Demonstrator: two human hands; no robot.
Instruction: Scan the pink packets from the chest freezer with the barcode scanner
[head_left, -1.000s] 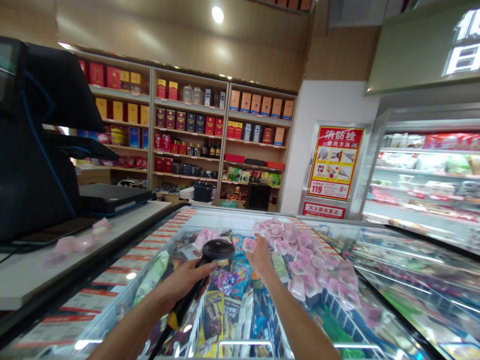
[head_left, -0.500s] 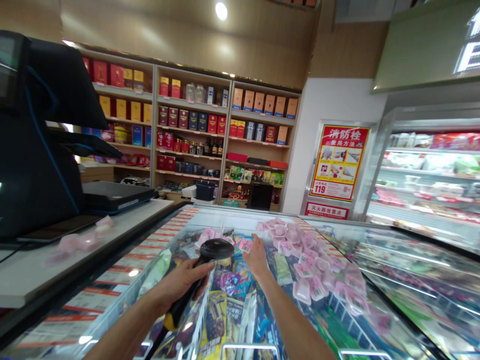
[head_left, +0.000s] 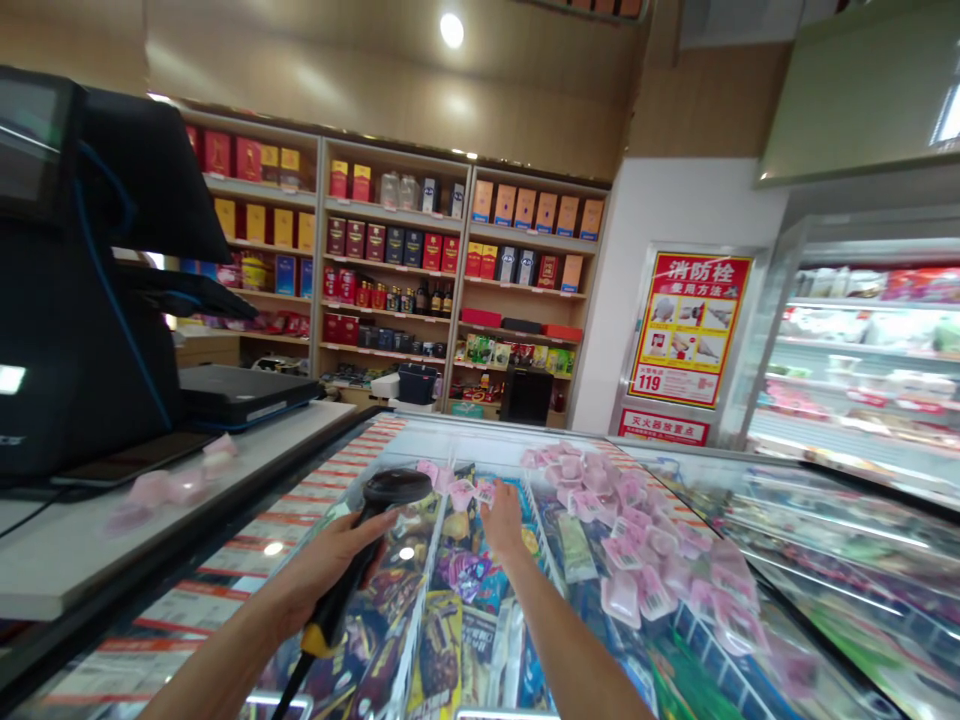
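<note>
My left hand (head_left: 334, 560) is wrapped around the handle of a black and yellow barcode scanner (head_left: 397, 487), its head facing up and a cable trailing down from the grip. My right hand (head_left: 504, 520) pinches a small pink pack (head_left: 486, 492) with a white barcode label, to the right of the scanner head. Several more pink packs (head_left: 444, 478) lie just beyond, between the two hands. A large pile of similar pink packs (head_left: 637, 520) spreads over the freezer's glass top to the right of my right hand.
Under the glass, the chest freezer (head_left: 457, 425) holds wire baskets of colourful packaged goods. A black checkout terminal (head_left: 97, 300) stands on the white counter (head_left: 45, 570) at left, with a few pink packs (head_left: 169, 487). Boxed goods fill the back shelves (head_left: 465, 220).
The scanner in my left hand has moved left, away from my right hand, uncovering the pink packs behind it. My right hand still pinches its pack, slightly lower and further left.
</note>
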